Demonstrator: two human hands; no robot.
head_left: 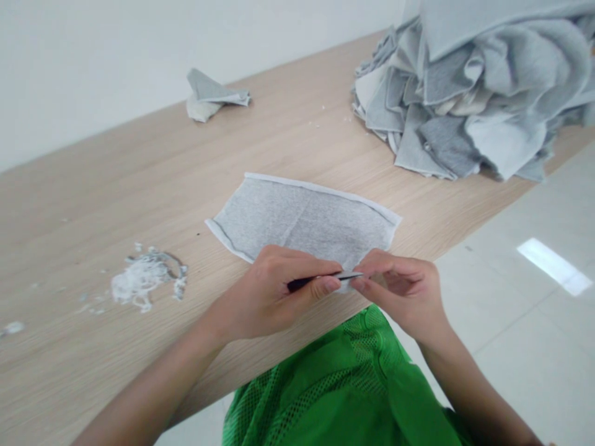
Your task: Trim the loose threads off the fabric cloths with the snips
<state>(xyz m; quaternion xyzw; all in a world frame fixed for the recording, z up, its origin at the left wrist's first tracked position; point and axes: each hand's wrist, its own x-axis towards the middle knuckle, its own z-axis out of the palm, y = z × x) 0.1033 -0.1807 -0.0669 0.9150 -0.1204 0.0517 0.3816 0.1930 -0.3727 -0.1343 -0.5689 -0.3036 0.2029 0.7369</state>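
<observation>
A pair of thread snips (348, 275), metal blades pointing right and dark handle mostly hidden in the palm, is gripped between the thumb and fingers of my left hand (274, 288). The blades lie at the near edge of a grey fabric piece (302, 217) with pale rolled edges, spread on the table. My right hand (404, 288) is closed, thumb and fingertips pinching the fabric's near edge right at the snips' tip. Whether a loose thread is also between those fingertips is too small to tell.
A large heap of grey fabric pieces (465, 105) covers the table's (116, 186) far right. One crumpled scrap (216, 96) lies near the wall. White and grey thread clippings (144, 279) are piled at left. The table edge runs just before my green mesh garment (325, 390).
</observation>
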